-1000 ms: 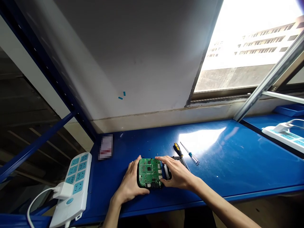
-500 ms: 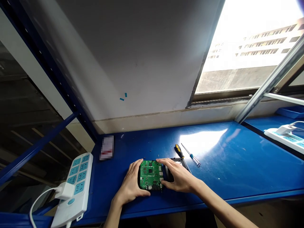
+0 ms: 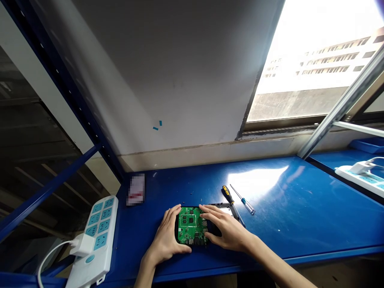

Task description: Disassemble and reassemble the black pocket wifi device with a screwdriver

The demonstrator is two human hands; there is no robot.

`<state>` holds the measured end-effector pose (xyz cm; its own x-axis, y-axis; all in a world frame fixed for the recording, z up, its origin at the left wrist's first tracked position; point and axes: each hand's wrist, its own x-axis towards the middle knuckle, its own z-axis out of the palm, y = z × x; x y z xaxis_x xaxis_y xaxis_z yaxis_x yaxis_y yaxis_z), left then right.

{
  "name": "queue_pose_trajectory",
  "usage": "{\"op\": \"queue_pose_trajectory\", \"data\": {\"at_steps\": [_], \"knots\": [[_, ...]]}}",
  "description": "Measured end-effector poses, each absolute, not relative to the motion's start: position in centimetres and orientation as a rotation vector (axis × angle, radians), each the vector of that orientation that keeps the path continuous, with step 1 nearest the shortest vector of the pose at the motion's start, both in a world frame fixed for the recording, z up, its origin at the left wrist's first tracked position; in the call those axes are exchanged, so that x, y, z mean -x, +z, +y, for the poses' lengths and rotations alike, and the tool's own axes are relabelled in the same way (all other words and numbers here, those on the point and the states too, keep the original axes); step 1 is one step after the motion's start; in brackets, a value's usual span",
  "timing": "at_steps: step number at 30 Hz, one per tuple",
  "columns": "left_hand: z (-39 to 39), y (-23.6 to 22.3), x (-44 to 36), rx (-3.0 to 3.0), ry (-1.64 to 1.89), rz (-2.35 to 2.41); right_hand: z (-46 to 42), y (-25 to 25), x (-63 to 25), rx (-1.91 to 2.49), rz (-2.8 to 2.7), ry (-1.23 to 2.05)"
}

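A green circuit board [image 3: 189, 225] lies face up in a dark, shallow case near the table's front edge. My left hand [image 3: 168, 236] wraps round the left side, its fingers at the far left corner and its thumb along the near edge. From the right, my right hand [image 3: 226, 228] grips the board's right edge near the ports, fingertips at the far corner and thumb lower down. Partly hidden behind that hand is a dark frame-like cover [image 3: 223, 207]. A yellow-and-black screwdriver [image 3: 228, 194] rests against it, with a clear-and-blue-handled screwdriver [image 3: 247, 205] alongside.
Small screws [image 3: 201, 200] lie beyond the board. A white power strip [image 3: 102, 224] with a plugged-in charger [image 3: 82, 245] stands at the left. A blurred card-like item [image 3: 136, 190] is at the back left. Wall and window border the blue table [image 3: 315, 208]; another power strip [image 3: 361, 176] sits far right.
My right fingers have shifted slightly on the board's right edge, with more fingertips now against it. My left hand keeps its hold. The whole view has moved a little.
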<state>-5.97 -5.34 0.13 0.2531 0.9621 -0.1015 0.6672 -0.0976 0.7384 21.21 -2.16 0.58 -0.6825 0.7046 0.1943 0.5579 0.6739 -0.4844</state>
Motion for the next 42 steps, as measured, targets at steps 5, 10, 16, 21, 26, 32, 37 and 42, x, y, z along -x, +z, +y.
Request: {"op": "queue_pose_trajectory", "data": {"at_steps": [5, 10, 16, 21, 26, 32, 37, 42], "knots": [[-5.5, -0.1, 6.0, -1.833, 0.553, 1.487, -2.2, 0.8, -21.1, 0.984, -2.532, 0.565], [-5.3, -0.1, 6.0, -1.829, 0.543, 1.485, -2.2, 0.5, -21.1, 1.009, -2.47, 0.631], [-5.0, 0.1, 5.8, -1.852, 0.563, 1.465, -2.2, -0.7, -21.0, 1.071, -2.262, 0.769], [-4.8, 0.1, 5.8, -1.854, 0.557, 1.465, -2.3, -0.6, -20.9, 1.109, -2.157, 0.926], [-4.8, 0.1, 5.8, -1.864, 0.549, 1.456, -2.3, -0.1, -20.8, 1.106, -2.127, 0.965], [-5.0, 0.3, 5.9, -1.847, 0.544, 1.464, -2.3, -0.4, -20.8, 1.061, -2.191, 0.906], [-4.9, 0.3, 5.9, -1.866, 0.537, 1.451, -2.3, -0.4, -20.9, 1.04, -2.293, 0.798], [-5.0, 0.1, 6.0, -1.877, 0.521, 1.444, -2.4, 0.1, -20.9, 1.061, -2.363, 0.735]]}}
